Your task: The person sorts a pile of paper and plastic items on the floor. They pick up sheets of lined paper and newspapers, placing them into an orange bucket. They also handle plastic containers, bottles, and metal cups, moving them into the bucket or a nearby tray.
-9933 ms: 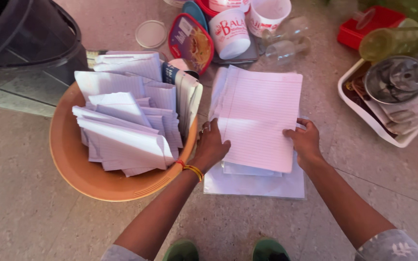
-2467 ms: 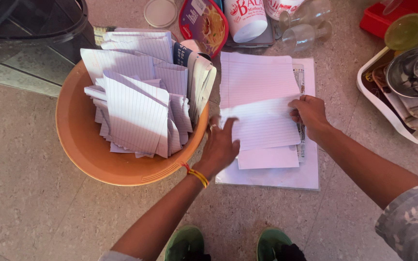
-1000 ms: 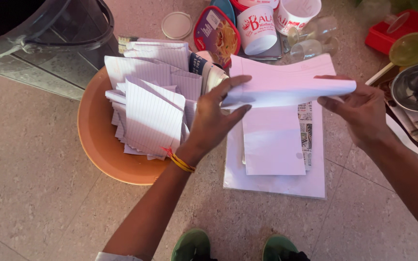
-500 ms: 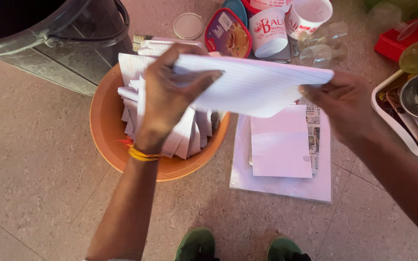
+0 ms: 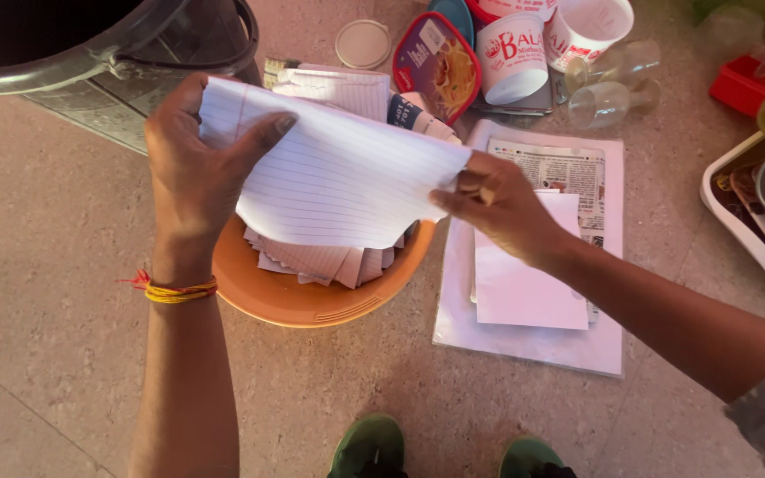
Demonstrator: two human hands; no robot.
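The folded lined sheet [image 5: 338, 181] is held above the orange bowl [image 5: 312, 301] (already stuffed with folded papers [image 5: 320, 259]). The left hand [image 5: 197, 173] pinches its left edge, thumb on top; the right hand [image 5: 498, 208] grips its right corner. Flat sheets [image 5: 524, 296] lie on the floor [image 5: 46, 292] beside the bowl.

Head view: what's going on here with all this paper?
A person holds a folded lined sheet with both hands, left hand and right hand, right above an orange bowl packed with similar folded sheets. Beside the bowl, more paper lies stacked on the floor.
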